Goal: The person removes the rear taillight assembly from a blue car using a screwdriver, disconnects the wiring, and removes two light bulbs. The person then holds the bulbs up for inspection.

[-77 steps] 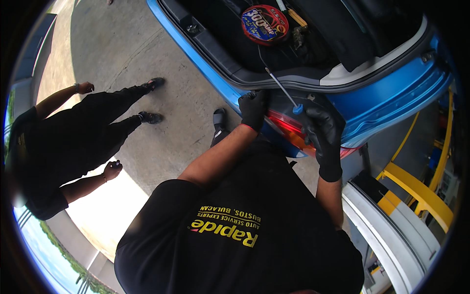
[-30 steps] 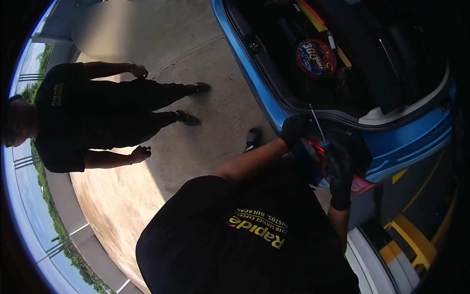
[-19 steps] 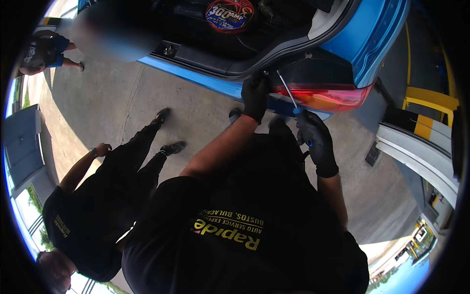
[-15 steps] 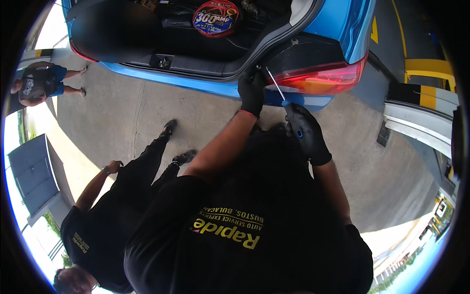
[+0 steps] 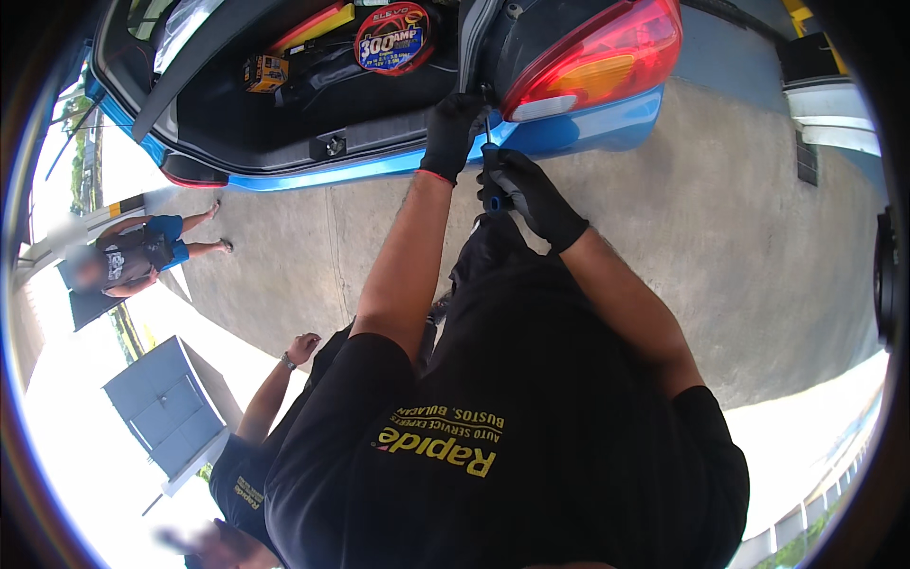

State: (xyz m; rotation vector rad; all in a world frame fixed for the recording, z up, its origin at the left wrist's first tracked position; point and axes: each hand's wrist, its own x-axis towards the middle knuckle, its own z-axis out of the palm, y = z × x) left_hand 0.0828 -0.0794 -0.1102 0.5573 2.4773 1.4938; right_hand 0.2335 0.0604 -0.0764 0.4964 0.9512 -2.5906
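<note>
Here's the blue car (image 5: pixel 621 121), its boot gaping to the left of the red tail light (image 5: pixel 607 59), our landmark. A person in blue shorts (image 5: pixel 142 254) stands well away, down and left of that light. Closer in size to the light, a round red case (image 5: pixel 392 38) sits inside the boot, also to its left. Now the gloved hands! The right hand (image 5: pixel 536 197) is just below the tail light, fingers wrapped round a handle; the left hand (image 5: pixel 453 133) is just left of the light, fingers curled, and whether they pinch anything I can't tell. And the smallest, the screwdriver (image 5: pixel 492 178): black handle below the light, shaft rising beside its inner end.
</note>
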